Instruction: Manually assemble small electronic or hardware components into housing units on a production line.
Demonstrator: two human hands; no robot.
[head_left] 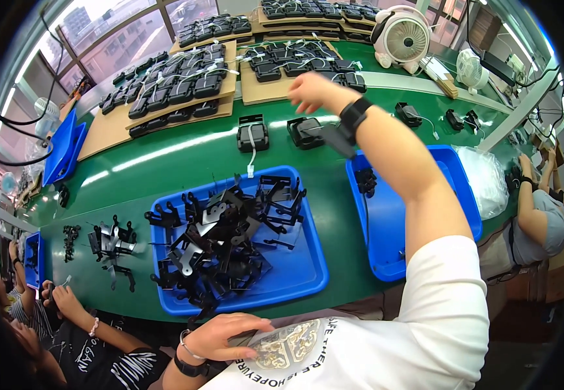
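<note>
My right hand (321,95) is raised over the far side of the green table, its fingers loosely bent and apart, with no object visible in them. Below it sits a black boxy device (305,132); a similar one with a white cable (252,135) stands to its left. A dark flat piece (338,140) shows beside my right wristband. My left hand (223,336) is close to my body, curled around something dark that I cannot make out. Ahead of it, a blue tray (321,276) carries a heap of black metal brackets (220,237).
A second blue tray (386,250) stands under my right forearm. Cabled black devices (178,84) lie in rows on cardboard at the back, near a fan (406,40). Loose brackets (113,242) lie on the left. Co-workers (77,331) sit at both sides; a plastic bag (483,182) lies right.
</note>
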